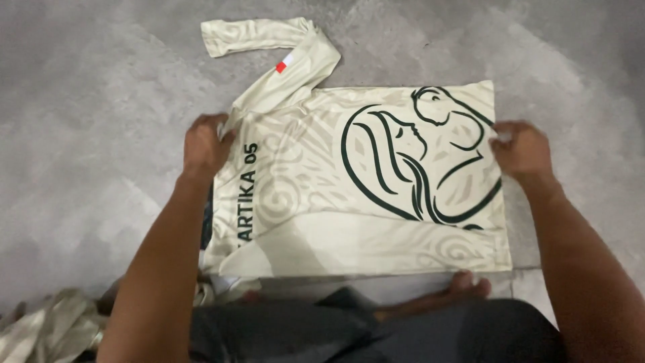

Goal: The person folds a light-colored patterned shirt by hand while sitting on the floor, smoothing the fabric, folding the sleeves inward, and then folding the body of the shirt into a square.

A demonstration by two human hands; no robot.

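Note:
A cream long-sleeved shirt (349, 195) with a dark green line drawing and dark lettering lies flat on the grey floor (101, 134). One sleeve (269, 47) is bent back at the top left, with a small red and white patch on it. My left hand (205, 144) grips the shirt's left edge near the shoulder. My right hand (524, 149) pinches the shirt's right edge. Both hands hold the cloth at about the same height.
A crumpled pile of similar cream cloth (47, 329) lies at the bottom left by my knee. My dark trousers (349, 329) and a bare foot (437, 296) are at the shirt's near edge.

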